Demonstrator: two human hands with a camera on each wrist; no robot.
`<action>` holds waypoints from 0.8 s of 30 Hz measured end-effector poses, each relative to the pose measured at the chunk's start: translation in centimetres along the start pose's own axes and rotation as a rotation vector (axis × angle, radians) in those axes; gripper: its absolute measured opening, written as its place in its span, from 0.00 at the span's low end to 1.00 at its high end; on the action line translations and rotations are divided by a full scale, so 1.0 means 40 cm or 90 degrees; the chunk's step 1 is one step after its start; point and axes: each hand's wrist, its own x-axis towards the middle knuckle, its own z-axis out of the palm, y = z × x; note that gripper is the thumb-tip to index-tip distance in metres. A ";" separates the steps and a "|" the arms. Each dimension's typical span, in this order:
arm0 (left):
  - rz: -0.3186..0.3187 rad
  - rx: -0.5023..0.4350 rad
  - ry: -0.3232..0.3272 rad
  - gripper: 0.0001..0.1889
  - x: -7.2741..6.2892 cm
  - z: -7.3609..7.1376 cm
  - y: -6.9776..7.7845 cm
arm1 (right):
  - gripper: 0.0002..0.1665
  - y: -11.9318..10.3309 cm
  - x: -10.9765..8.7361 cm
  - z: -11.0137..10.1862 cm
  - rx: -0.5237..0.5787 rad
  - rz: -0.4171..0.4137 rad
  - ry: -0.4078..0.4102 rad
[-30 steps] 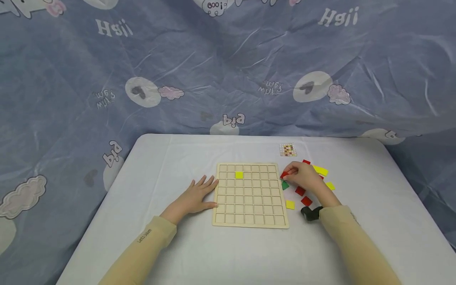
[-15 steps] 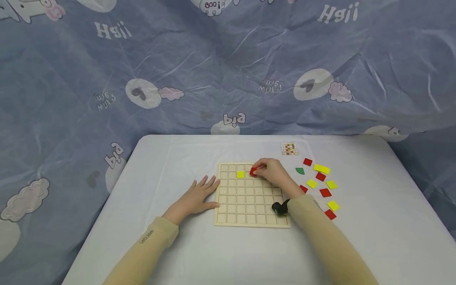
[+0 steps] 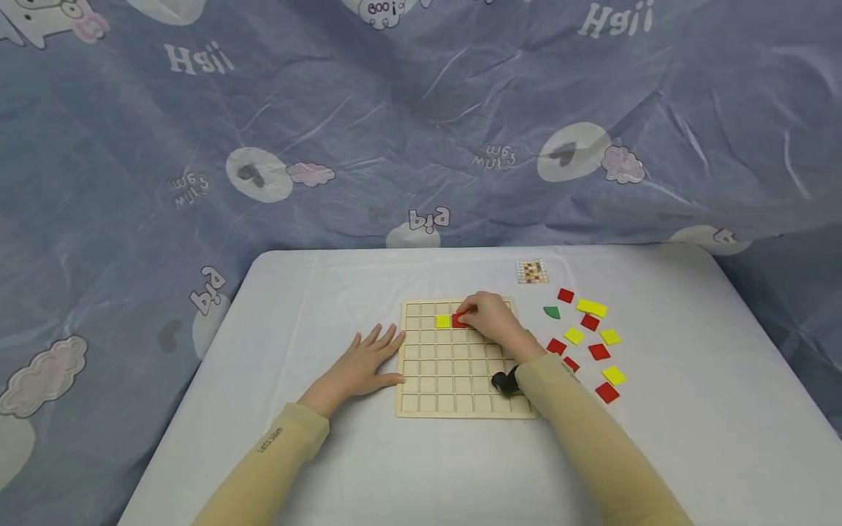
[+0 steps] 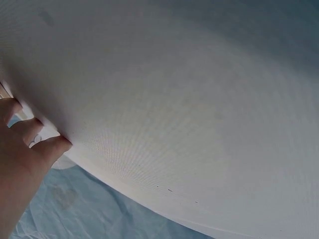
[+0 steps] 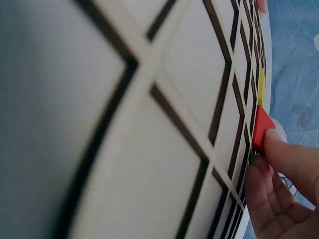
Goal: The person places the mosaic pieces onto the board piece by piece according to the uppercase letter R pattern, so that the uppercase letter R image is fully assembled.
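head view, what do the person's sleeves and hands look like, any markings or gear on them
The left sleeve is long and beige, with small dark lettering, apparently "Lets Slim". The right sleeve matches; its dark marking is too small to read. A rounded black device sticks out beside it. The left hand and right hand wear no gloves.

Left grip point(image 3: 361, 364) splayed out; right grip point(image 3: 490, 315) curled, pinching.

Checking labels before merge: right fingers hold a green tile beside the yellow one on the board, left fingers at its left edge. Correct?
Colour's wrong: right fingers hold a red tile, not green, per the head view. Rest stands: beside the yellow tile on the board, left fingers at its left edge.
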 end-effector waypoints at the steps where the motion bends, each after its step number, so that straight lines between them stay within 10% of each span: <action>1: 0.000 0.000 0.000 0.45 0.000 0.000 0.001 | 0.09 -0.001 0.000 0.002 -0.003 0.005 0.001; 11: -0.009 -0.021 -0.003 0.46 -0.003 0.002 0.003 | 0.13 -0.001 -0.017 -0.005 0.000 0.030 -0.020; 24: -0.010 -0.053 0.007 0.46 -0.001 0.003 -0.006 | 0.19 0.117 -0.128 -0.173 0.039 0.107 0.040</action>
